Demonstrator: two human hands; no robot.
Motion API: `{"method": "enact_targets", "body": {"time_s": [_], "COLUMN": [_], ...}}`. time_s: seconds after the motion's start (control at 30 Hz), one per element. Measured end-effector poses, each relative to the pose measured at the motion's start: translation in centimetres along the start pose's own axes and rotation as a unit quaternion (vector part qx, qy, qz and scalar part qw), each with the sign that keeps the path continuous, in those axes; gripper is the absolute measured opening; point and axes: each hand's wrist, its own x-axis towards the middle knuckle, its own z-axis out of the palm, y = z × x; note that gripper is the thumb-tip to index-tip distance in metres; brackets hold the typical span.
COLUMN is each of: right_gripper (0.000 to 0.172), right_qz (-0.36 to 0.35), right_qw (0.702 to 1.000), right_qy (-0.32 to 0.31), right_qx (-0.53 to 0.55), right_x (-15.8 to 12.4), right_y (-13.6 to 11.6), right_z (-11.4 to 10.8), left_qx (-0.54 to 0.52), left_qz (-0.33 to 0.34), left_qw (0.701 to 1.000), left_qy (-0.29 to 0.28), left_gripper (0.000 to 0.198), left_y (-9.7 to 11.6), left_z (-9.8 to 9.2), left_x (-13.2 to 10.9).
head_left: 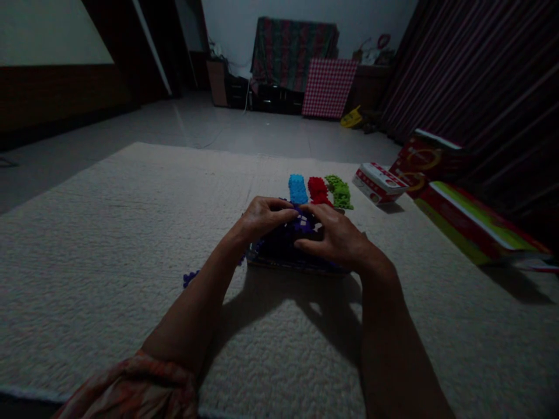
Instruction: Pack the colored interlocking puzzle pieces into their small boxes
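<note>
Both hands meet over a low dark box [297, 266] in the middle of the cream mat. My left hand [268, 216] pinches the upper left edge of a purple notched plastic piece [304, 224], perhaps several joined pieces. From the other side my right hand [334, 234] grips it, thumb below and fingers above. Shadow hides most of what lies in the box. Behind the hands lie a blue stack [297, 188], a red stack [318, 190] and a green stack [339, 191] of notched pieces. Another purple piece [190, 278] rests left of my left forearm.
A red and white carton [379, 183] stands on the mat at the right. Beyond it are a red box [425, 154] and a long green and red box [480, 224]. A low cabinet [273, 99] and a checked red cloth [329, 87] stand at the far wall.
</note>
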Motion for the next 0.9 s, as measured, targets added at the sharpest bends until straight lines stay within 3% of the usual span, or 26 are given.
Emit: {"method": "enact_targets", "body": {"time_s": [0.17,0.7,0.9], "right_gripper": [0.045,0.045,0.046], "right_qz": [0.016,0.081,0.125], "right_qw": [1.0,0.997,0.992], "right_qy": [-0.001,-0.005,-0.006], "right_qx": [-0.018,0.02,0.001], "right_x": [0.0,-0.2,-1.9], "right_y": [-0.7,-0.2,0.9], "right_z": [-0.5,-1.0,-2.8], "left_qx": [0.014,-0.007,-0.041], "left_qz": [0.013,0.029,0.014], "left_qw": [1.0,0.999,0.998], "left_qy": [0.001,-0.013,0.041], "left_gripper": [0.031,0.034,0.033], "left_y": [0.0,-1.0,-0.5], "left_z": [0.4,1.7,1.3], "left_x": [0.1,0.3,0.2]}}
